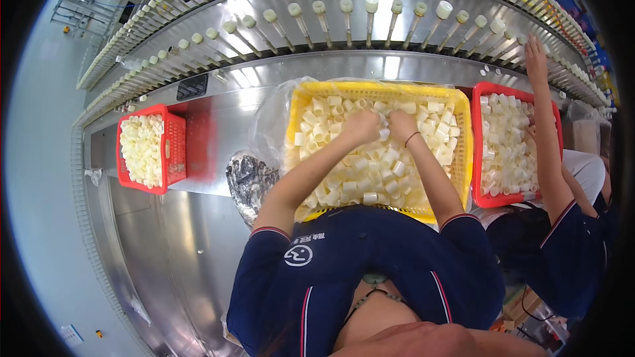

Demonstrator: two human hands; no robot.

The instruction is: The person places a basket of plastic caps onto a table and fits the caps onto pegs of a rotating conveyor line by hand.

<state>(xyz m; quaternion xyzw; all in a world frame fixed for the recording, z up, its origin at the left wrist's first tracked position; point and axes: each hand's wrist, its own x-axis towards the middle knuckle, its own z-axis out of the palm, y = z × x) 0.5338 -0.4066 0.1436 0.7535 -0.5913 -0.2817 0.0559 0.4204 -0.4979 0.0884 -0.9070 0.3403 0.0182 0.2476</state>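
Many short whitish tubes (374,175) around and below the wearer's fingers (399,123)

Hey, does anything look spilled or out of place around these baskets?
Yes, slightly: a few small white pieces lie loose on the metal surface, just beyond the right-hand red basket. They look stray because most similar-coloured pieces sit inside baskets.

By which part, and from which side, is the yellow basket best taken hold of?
Probably the left and right rims of the yellow basket together, from above: it is wide, and a red basket stands close on its right.
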